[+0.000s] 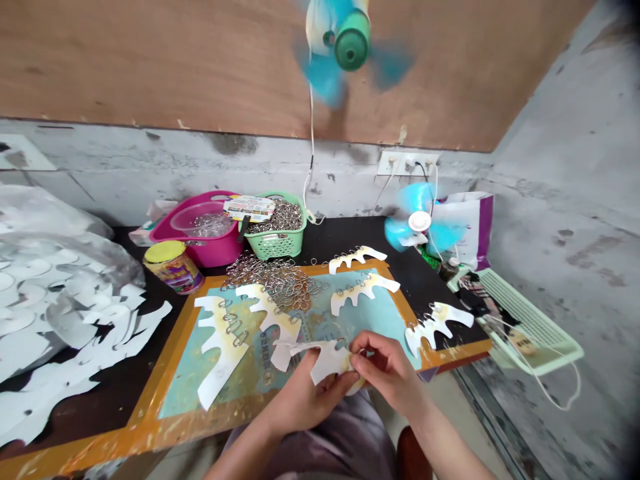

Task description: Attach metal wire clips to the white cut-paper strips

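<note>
1. A scalloped white cutout [326, 360] is being held up between both hands, above the near part of a teal-painted board, and its edge is showing yellowish staining.
2. The left hand [305, 400] is gripping the cutout's left part, with its fingers closed on the card.
3. The right hand [385, 370] is pinching the cutout's right part between thumb and fingers, so both grips are closed.
4. Four similar cutouts linked with metal rings are lying on the orange-edged board [163, 393], and a fifth [437, 323] is resting across its right edge, partly on the dark table [425, 280]. Another [355, 258] is lying at the far edge.
5. A tangled heap of metal rings [270, 283] is spreading over the board's far edge.
6. Behind it, a green plastic basket [277, 245] is holding more rings, beside a pink tub [215, 252] and a yellow-lidded jar [173, 267].
7. A stack of white cutouts [55, 313] is lying at the left, and a small blue fan [417, 223] is standing at the far right of the table.
</note>
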The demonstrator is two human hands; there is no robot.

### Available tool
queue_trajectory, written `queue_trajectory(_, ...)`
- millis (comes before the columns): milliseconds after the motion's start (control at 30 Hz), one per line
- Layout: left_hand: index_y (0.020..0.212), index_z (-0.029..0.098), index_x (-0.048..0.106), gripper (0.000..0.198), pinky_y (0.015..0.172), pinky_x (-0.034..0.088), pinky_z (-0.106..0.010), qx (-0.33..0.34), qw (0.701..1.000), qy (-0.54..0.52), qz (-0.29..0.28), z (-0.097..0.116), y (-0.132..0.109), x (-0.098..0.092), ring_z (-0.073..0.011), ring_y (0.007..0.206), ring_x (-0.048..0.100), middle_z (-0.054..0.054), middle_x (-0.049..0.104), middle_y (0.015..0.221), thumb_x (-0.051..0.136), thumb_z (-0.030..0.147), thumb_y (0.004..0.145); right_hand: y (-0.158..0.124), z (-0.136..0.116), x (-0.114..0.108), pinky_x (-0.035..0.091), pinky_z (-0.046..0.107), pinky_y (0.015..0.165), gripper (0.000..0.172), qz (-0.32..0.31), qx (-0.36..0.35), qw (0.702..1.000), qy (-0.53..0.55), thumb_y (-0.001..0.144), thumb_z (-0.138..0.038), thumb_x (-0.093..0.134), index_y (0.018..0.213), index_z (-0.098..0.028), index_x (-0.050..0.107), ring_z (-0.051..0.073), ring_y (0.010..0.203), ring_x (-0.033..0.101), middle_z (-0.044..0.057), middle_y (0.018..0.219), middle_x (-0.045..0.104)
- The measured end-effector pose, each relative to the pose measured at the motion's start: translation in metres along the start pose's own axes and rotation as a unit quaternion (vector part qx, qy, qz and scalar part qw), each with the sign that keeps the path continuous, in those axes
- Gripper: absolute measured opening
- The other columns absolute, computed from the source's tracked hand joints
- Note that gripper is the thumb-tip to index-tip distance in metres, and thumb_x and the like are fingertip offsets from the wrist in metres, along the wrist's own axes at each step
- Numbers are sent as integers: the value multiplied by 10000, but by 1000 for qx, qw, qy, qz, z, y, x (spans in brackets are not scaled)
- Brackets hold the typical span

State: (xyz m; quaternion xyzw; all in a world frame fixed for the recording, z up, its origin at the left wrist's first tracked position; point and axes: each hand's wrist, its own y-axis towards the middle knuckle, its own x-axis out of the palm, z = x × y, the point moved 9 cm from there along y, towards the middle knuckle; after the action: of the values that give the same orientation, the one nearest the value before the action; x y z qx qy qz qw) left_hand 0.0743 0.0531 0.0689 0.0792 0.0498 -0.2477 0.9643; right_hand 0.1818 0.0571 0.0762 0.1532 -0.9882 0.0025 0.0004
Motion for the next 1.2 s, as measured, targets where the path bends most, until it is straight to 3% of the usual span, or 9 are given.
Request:
queue_trajectory(167,795,169,581,198,595,424,-217,42,994,93,34,-1,-3,-2,-118,637,493,-6,539,717,588,331,909,-2,2,3,272,209,488,257,26,-19,999,-10,933,-394,586,809,-174,541,86,563,345,-37,682,435)
queue_trajectory(267,941,178,621,278,622,474,-234,9,999,-7,45,-16,-12,1,-155,709,572,-44,601,800,638,447,872,-3,-1,2,261,216,493,249,34,-27,999,-20,906,-385,628,800,-178,540,87,561,341,-44,667,425)
queue_trajectory(367,1139,192,580,535,645,520,-256,-47,985,-162,48,-27,-16,7,-178,752,625,-68,643,901,718,560,775,-4,-4,0,259,218,496,260,36,-27,999,-17,891,-382,650,774,-181,533,87,552,341,-51,643,416)
queue_trajectory(533,905,158,638,353,632,519,-224,-83,974,-178,116,-25,-10,0,-156,726,617,-47,664,807,740,476,792,-4,-3,2,243,222,507,250,37,-32,997,58,877,-368,675,766,-175,561,93,570,342,-36,665,450)
queue_trajectory(700,948,163,603,416,597,523,-218,-108,958,-214,160,-41,-13,-8,-145,681,623,-34,676,793,781,478,743,2,16,9,326,223,549,264,28,3,968,251,818,-362,739,714,-163,601,111,592,447,-5,677,541)
queue_trajectory(800,896,148,596,452,557,501,-201,-120,954,-204,185,-49,-16,-13,-123,617,593,-19,655,718,795,509,709,3,21,7,335,225,533,312,30,13,965,259,836,-433,714,728,-150,636,112,566,450,3,646,548)
queue_trajectory(900,894,143,602,497,515,471,-192,-121,950,-195,212,-53,-17,-16,-113,577,562,-5,636,677,814,531,667,3,24,3,330,219,517,305,68,26,967,243,836,-385,730,670,-152,623,103,541,441,-3,613,553)
queue_trajectory(1067,743,130,609,458,462,390,-176,-93,954,-172,226,-52,-15,-14,-81,507,456,24,526,561,751,566,727,1,27,10,358,217,543,280,111,-1,936,334,839,-334,733,655,-170,602,101,550,448,-16,616,551)
queue_trajectory(1200,701,122,631,448,475,398,-183,-73,959,-146,233,-44,-12,-21,-84,518,457,9,532,581,743,555,735,2,33,10,374,209,541,303,93,8,938,333,860,-393,709,687,-169,602,99,556,453,-19,618,532)
